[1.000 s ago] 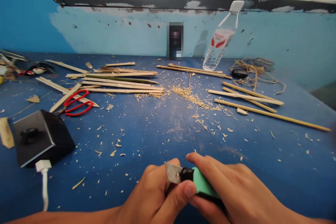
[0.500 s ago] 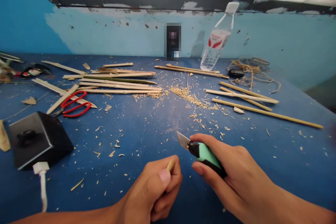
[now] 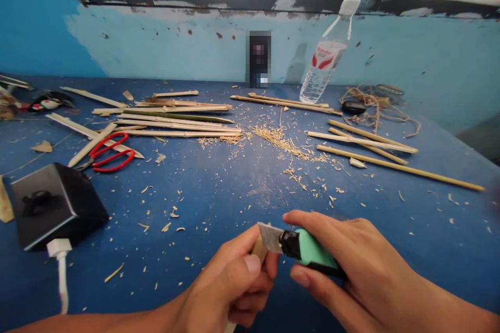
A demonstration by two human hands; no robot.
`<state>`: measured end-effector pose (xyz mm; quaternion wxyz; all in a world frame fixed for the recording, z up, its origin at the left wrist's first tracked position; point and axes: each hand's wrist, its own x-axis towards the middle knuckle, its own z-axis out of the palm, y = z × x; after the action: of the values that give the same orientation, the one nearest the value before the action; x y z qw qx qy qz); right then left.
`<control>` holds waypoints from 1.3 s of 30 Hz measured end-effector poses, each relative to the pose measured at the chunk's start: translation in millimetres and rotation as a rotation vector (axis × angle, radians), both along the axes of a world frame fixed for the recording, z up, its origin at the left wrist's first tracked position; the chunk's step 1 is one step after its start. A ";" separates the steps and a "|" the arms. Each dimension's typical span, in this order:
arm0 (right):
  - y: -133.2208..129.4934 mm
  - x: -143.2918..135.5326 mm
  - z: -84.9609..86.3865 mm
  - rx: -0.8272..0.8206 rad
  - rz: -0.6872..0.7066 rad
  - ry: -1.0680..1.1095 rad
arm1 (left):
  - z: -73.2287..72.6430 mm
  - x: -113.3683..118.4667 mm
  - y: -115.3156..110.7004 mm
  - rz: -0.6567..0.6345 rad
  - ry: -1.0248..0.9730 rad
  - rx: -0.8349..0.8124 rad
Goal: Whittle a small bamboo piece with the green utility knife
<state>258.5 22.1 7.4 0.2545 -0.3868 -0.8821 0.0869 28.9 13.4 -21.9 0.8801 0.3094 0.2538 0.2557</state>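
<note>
My left hand (image 3: 238,281) is closed around a bamboo stick (image 3: 259,251), whose tip pokes out between thumb and index finger. A pale lower bit of it shows beneath the palm. My right hand (image 3: 351,265) grips a mint-green utility knife (image 3: 314,251) with a black collar. The knife's blade (image 3: 270,238) points left and lies against or just in front of the stick's tip; whether it cuts in I cannot tell. Both hands are just above the blue table (image 3: 219,182), near its front.
Split bamboo strips (image 3: 175,124) and red-handled scissors (image 3: 113,153) lie at left, behind a black box (image 3: 58,208) with a white cable. Shavings (image 3: 279,140) are scattered mid-table. More sticks (image 3: 398,167), a water bottle (image 3: 326,60) and twine (image 3: 377,109) are at right.
The knife has moved down and slightly left, bringing its blade to the stick's tip. My left hand has turned a little, showing more of the stick.
</note>
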 end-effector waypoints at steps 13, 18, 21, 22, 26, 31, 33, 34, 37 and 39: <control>-1.3 -1.5 1.8 -0.085 0.010 -0.088 | 9.6 4.2 -9.9 0.098 0.307 0.178; -3.9 -8.0 1.1 -0.111 -0.008 -0.092 | 15.0 15.6 -2.7 0.242 0.485 0.524; -9.5 -10.8 -4.5 -0.084 -0.043 -0.086 | 9.8 12.1 3.2 0.148 0.524 0.603; -11.4 -11.2 -6.7 -0.063 -0.047 -0.072 | 8.4 10.8 4.0 0.159 0.546 0.608; -16.1 -10.8 -10.1 -0.077 -0.048 -0.071 | 5.2 8.9 2.1 0.186 0.580 0.638; -17.2 -10.6 -11.6 -0.030 -0.079 -0.069 | 2.3 8.8 -2.6 0.197 0.623 0.731; -16.6 -10.6 -15.7 -0.012 -0.067 -0.051 | 2.5 8.4 -3.6 0.187 0.645 0.756; -16.1 -10.6 -17.9 0.006 -0.059 -0.043 | 3.1 8.6 -3.8 0.187 0.657 0.763; -14.1 -11.3 -22.3 0.086 -0.059 -0.045 | 7.4 11.1 -2.3 0.199 0.680 0.747; -12.4 -12.2 -22.3 0.108 -0.078 -0.063 | 10.9 13.9 -0.2 0.205 0.675 0.710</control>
<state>246.3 9.7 -14.9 0.2500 -0.4090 -0.8774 0.0172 42.8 13.3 -10.9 0.5595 0.6288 0.4507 0.2973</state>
